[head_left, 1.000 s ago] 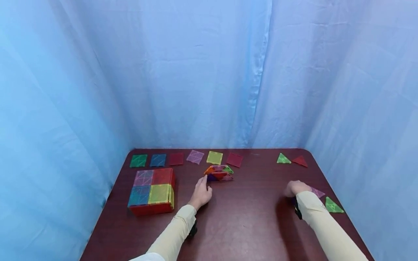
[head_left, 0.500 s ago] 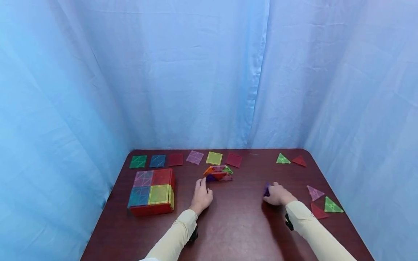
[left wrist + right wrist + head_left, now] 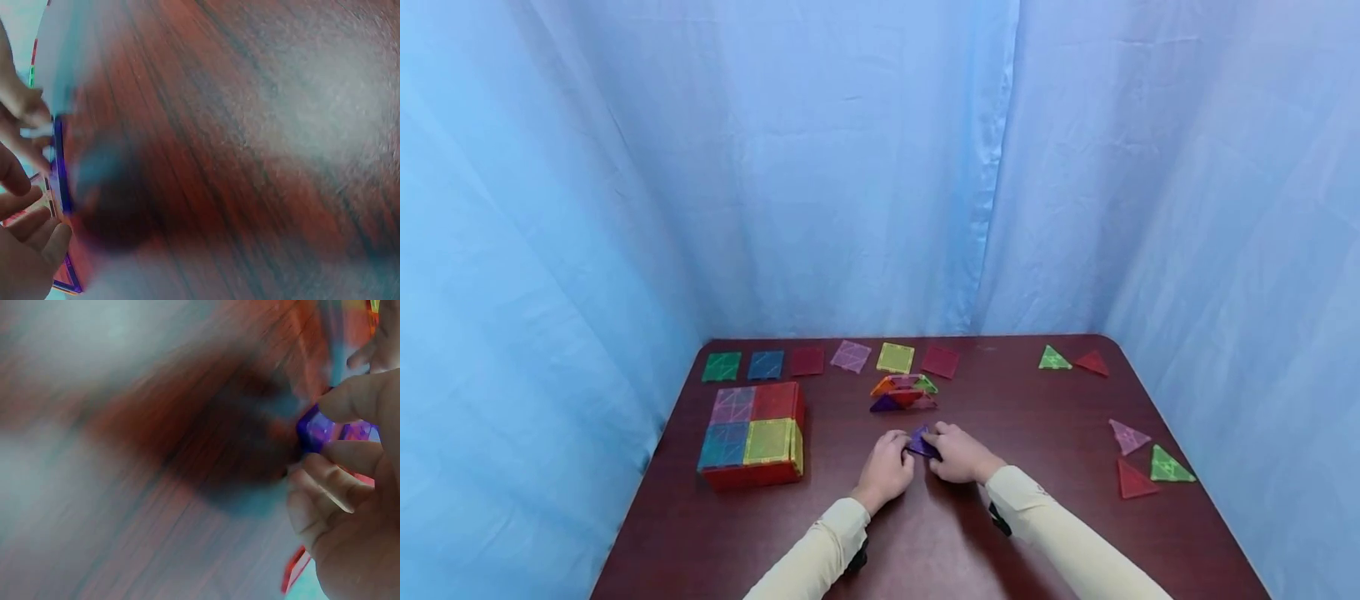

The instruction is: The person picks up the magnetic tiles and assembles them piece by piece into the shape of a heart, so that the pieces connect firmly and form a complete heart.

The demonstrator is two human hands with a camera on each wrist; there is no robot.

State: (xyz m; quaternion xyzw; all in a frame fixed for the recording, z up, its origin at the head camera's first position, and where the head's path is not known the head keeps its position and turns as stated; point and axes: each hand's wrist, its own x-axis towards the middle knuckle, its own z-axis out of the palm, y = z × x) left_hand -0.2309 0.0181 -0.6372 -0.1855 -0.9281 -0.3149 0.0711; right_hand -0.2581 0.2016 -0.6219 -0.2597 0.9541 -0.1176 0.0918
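Note:
A purple translucent triangle tile point(image 3: 922, 442) sits between my two hands near the middle of the table. My right hand point(image 3: 962, 455) pinches it between thumb and fingers, as the right wrist view shows on the purple tile point(image 3: 315, 431). My left hand point(image 3: 886, 468) is at the tile's left corner with loosely bent fingers; contact there is hard to tell. In the left wrist view, the left hand point(image 3: 28, 256) is beside the tile's purple edge point(image 3: 61, 162). Just beyond stands a small row of joined triangle tiles point(image 3: 904, 401) in purple, red, pink, orange and green.
A block of stacked square tiles point(image 3: 752, 474) stands at left. Several square tiles, among them a yellow one point(image 3: 896, 358), lie along the back edge. Loose triangles lie at right: a pink one point(image 3: 1127, 436), a green one point(image 3: 1170, 465), a red one point(image 3: 1135, 480) and others farther back.
My right hand has come from the triangles at the right to the middle, bringing the purple triangle tile. The left hand has drawn back from the joined tiles and shifted right toward it.

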